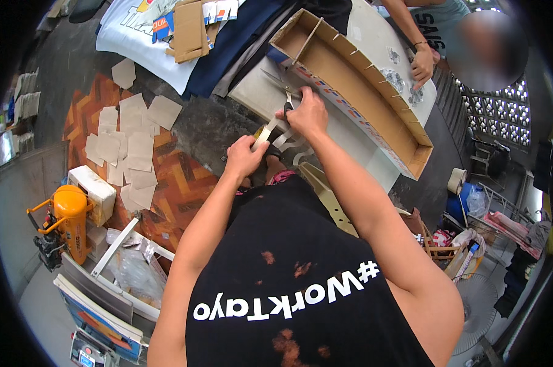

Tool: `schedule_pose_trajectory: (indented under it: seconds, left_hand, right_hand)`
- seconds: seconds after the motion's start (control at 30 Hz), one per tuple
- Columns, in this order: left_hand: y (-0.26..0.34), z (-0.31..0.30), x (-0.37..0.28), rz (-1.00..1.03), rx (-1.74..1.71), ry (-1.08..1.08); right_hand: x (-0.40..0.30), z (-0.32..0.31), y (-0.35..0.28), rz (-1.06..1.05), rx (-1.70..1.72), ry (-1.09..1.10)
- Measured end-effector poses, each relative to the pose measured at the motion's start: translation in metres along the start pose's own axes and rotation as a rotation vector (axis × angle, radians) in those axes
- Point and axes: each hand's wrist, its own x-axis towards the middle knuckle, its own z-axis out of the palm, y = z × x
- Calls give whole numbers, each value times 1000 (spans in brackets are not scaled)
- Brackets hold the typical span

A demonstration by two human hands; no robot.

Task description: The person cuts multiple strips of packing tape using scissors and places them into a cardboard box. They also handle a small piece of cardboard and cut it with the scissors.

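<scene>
My right hand holds a pair of scissors by its black handle, the blades parted and pointing up and left over the pale tabletop. My left hand grips a roll of tape below and left of the scissors. A whitish strip of tape stretches from the roll towards my right fingers. Curled strips hang just below my right hand. Beyond the hands, a long open cardboard box lies across the table, with slits along its far wall and a thin stick across its left end.
Folded shirts and cardboard pieces lie at the upper left. Beige sheets are scattered over the patterned floor. Another person's hand touches small plastic packets across the table. An orange tank stands at the lower left.
</scene>
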Motion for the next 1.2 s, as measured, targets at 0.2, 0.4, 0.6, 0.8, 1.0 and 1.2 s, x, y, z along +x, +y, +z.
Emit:
schedule_pose_trajectory:
  seconds: [0.2, 0.4, 0.6, 0.8, 1.0, 1.2]
  left_hand:
    - [-13, -2, -20, 153, -87, 120]
    - [-13, -1, -37, 162, -131, 147]
    - [-9, -7, -43, -38, 149, 100]
    - [-43, -6, -52, -152, 127, -125]
    - [-35, -15, -56, -214, -11, -78]
    - [-51, -12, -47, -205, 95, 35]
  right_hand:
    - [-3, 11, -3, 54, -18, 88]
    - [-1, 9, -2, 60, 1, 36]
    - [5, 1, -4, 80, -32, -42]
    - [-7, -5, -6, 9, -57, -29]
    - [-67, -28, 36, -290, 146, -221]
    - [-156, 8, 97, -61, 333, -842]
